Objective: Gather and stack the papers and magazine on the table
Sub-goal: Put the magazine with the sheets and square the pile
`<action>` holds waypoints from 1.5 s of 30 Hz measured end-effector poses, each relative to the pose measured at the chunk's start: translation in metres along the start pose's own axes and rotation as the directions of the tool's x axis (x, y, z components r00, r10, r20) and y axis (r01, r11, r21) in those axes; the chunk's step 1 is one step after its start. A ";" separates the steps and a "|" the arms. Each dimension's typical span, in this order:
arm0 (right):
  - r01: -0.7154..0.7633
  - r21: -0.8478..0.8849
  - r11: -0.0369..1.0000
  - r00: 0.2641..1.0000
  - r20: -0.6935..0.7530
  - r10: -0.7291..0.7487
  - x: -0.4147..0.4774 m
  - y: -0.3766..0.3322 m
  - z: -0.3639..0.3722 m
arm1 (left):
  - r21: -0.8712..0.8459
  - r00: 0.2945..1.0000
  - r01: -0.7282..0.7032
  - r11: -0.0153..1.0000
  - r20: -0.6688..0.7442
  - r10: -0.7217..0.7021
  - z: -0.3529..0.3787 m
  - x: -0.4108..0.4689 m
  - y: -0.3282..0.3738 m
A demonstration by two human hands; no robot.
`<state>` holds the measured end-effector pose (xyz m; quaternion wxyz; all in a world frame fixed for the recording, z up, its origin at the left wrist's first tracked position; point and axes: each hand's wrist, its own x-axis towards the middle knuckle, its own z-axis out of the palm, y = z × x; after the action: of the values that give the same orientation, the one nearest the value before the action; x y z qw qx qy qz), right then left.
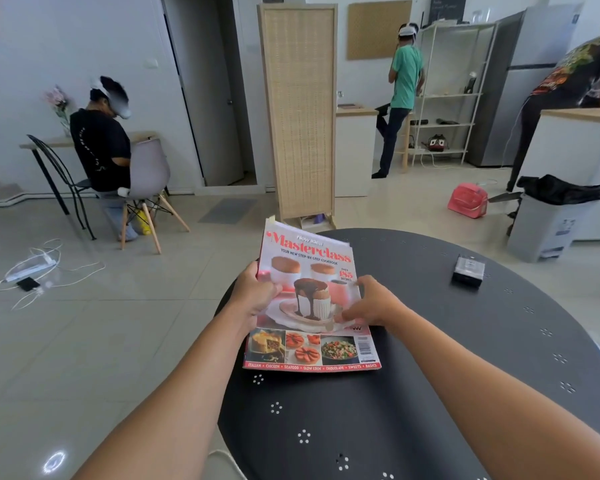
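Observation:
A cookbook magazine [310, 268] with a red "Masterclass" title and dessert photos lies on the left part of the round black table [430, 358], its far end tilted up off the surface. White paper edges [291, 227] show under its far edge, so the papers sit beneath it. My left hand [253, 294] grips the magazine's left edge, thumb on the cover. My right hand [371, 304] holds the right edge, fingers pressed on the cover.
A small black box [469, 270] sits on the table's far right. Beyond the table stand a wicker screen [298, 109], a grey bin [548, 223] and a red bag [468, 200]. Three people are in the room. Cables lie on the floor at left.

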<state>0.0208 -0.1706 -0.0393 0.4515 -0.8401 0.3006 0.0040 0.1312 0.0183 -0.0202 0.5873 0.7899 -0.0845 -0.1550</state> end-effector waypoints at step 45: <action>0.571 0.490 0.659 0.818 -0.411 -0.403 -0.065 -0.020 -0.073 | -0.221 0.903 -0.417 0.882 0.011 0.430 0.009 -0.047 0.053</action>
<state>-0.0411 -0.1853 0.0369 0.6297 -0.6975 0.1056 -0.3253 0.0871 0.0096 0.0350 0.6855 0.6797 -0.2552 -0.0547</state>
